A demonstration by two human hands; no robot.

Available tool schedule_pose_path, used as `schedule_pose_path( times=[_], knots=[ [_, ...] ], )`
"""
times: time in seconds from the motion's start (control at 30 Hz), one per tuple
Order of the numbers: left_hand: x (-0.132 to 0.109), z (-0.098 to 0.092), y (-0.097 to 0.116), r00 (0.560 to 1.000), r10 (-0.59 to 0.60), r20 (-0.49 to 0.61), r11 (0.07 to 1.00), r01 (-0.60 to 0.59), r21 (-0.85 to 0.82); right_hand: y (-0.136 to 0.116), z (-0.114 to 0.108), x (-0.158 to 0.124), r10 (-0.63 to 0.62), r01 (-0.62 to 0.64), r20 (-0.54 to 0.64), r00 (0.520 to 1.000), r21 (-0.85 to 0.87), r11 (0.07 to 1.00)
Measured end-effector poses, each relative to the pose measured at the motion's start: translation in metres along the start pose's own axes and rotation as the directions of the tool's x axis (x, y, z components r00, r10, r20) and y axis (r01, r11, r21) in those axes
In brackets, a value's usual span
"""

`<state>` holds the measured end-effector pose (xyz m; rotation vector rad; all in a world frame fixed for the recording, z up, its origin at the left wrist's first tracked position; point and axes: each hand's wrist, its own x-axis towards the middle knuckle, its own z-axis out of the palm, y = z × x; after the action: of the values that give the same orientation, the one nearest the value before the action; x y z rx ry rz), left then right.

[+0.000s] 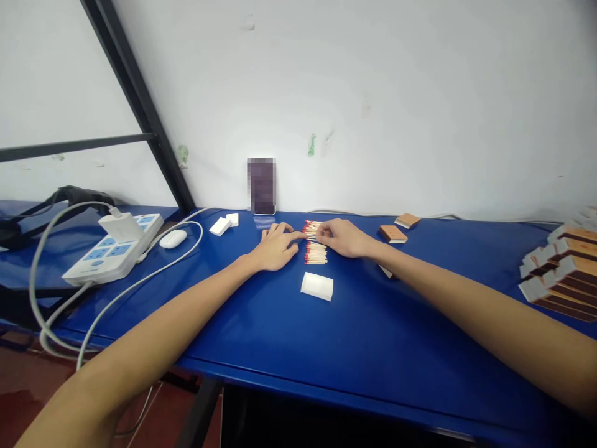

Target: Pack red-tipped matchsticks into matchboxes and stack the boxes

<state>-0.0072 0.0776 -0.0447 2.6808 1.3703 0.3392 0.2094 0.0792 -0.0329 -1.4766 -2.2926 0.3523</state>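
Red-tipped matches lie side by side in two groups on the blue table: a far group (311, 225) and a near group (316, 254), all heads to the left. My left hand (278, 246) rests on the table to their left, fingers spread, its index fingertip at the match heads between the groups. From the right, my right hand (346, 237) bends over the pale match ends, thumb and fingers pinched at a match there. The fingers partly hide the far group. A white matchbox tray (318, 286) sits just in front of the matches.
Two small white trays (221, 226) lie at the back left near a phone (262, 186) against the wall. Brown matchbox sleeves (392, 234) lie beyond my right arm. Stacked matchboxes (566, 264) stand far right. A power strip (114, 252), cables and a white earbud case (173, 239) occupy the left.
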Motion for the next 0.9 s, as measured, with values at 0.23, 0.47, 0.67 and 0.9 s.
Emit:
schedule_pose_path(
  times=[0.23,0.47,0.67,0.9],
  knots=[
    [-0.001,-0.001,0.001,1.000,0.023,0.020,1.000,-0.023,0.016,0.002,0.005,-0.001,0.036,-0.035,-0.054,0.998,0.019,0.999],
    [-0.004,-0.002,0.001,0.998,0.057,-0.020,0.998,-0.057,0.007,-0.001,-0.003,-0.001,0.041,-0.046,0.046,0.998,0.109,0.993],
    [-0.004,0.000,0.003,0.998,-0.004,-0.057,0.998,0.008,0.066,0.000,0.000,0.001,0.049,-0.040,-0.076,0.996,0.111,0.993],
    [-0.005,0.001,0.001,0.999,0.014,-0.041,0.999,-0.013,0.032,0.005,0.008,0.003,-0.018,0.021,-0.083,0.996,0.031,0.999]
  ],
)
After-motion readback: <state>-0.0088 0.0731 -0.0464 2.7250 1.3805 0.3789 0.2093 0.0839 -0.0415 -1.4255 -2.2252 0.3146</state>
